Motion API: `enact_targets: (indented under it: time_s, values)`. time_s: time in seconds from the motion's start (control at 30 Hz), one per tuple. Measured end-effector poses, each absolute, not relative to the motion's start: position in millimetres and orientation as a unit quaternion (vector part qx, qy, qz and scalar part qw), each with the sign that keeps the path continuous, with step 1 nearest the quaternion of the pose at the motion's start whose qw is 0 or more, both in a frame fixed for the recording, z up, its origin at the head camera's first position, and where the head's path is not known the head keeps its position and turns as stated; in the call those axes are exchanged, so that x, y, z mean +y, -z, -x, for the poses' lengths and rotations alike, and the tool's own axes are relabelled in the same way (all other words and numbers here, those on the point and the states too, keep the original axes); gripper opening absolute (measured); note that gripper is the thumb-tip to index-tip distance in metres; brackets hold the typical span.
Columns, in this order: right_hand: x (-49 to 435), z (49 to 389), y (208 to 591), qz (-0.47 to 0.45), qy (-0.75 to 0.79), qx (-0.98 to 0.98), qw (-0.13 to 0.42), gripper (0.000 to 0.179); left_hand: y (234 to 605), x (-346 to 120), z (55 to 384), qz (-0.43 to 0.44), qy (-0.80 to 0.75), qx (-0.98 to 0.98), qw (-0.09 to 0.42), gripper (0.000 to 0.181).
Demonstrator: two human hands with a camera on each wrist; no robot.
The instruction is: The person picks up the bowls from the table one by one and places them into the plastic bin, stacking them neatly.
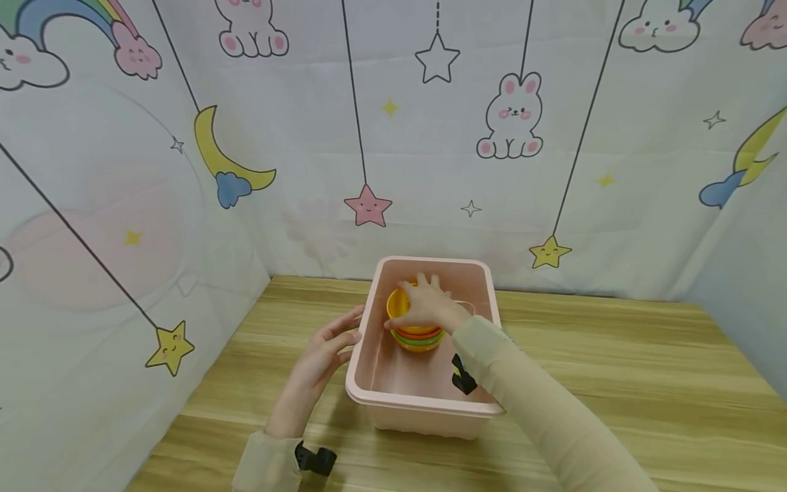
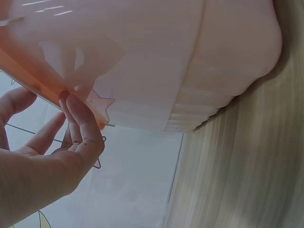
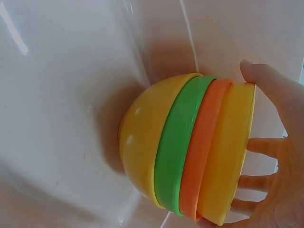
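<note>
A pink plastic bin (image 1: 424,403) stands on the table and holds a nested stack of bowls. In the right wrist view the stack has a yellow bowl (image 3: 223,156) on top, then an orange bowl (image 3: 202,152), a green bowl (image 3: 180,152) and a yellow bowl (image 3: 147,137) at the bottom. Reaching into the bin, my right hand (image 1: 424,305) spans the top bowl's rim, thumb on one side and fingers spread across the other. My left hand (image 1: 322,355) is at the bin's left side, fingertips (image 2: 66,95) right at the rim.
Wood-grain table (image 1: 615,369) extends on both sides of the bin. A white cloth backdrop (image 1: 320,137) with cartoon stars, moons and bunnies rises behind and at the sides. Black straps with small devices (image 1: 316,459) sit on both wrists.
</note>
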State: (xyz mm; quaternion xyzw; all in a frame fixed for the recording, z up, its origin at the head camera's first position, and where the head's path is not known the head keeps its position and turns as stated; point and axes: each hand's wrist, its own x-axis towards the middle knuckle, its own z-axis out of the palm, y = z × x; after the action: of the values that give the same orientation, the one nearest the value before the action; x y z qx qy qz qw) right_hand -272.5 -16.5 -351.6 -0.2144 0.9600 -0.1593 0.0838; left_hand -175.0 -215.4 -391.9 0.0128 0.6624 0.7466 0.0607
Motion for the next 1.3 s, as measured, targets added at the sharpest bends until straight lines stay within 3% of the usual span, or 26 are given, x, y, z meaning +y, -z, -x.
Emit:
enact_targets:
  time_s: [0.97,1.3]
  values:
    - [-13.4,271.4,355.8,0.211,0.163,0.959,0.1,0.093,392.4,-213.4,174.4,-0.018,-0.749,0.659,0.066,0.056]
    - [-7.1,267.3,341.1,0.215,0.145,0.954,0.152,0.089,389.1,-209.8,175.2,0.015,-0.753,0.656,0.05,0.054]
